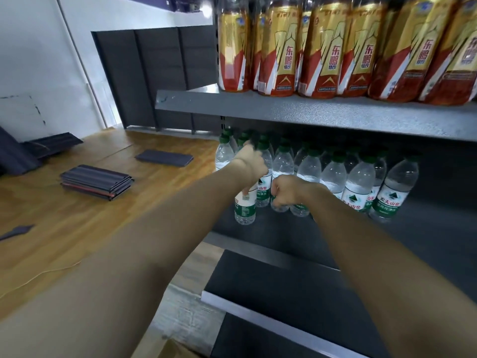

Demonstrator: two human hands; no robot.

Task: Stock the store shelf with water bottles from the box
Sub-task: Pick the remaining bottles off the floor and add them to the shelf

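green-capped water bottles, rear rows shadowed, hands hiding grips

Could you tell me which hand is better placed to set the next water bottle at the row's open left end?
Left: the left hand already grips a water bottle there; the right hand sits further right.

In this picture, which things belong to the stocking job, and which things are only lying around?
Belong to the job:
- left hand, gripping a water bottle
- right hand, gripping another bottle
- rows of water bottles already on the middle shelf

Only lying about:
- energy drink bottles on the upper shelf
- stack of dark panels on the floor
- single dark panel
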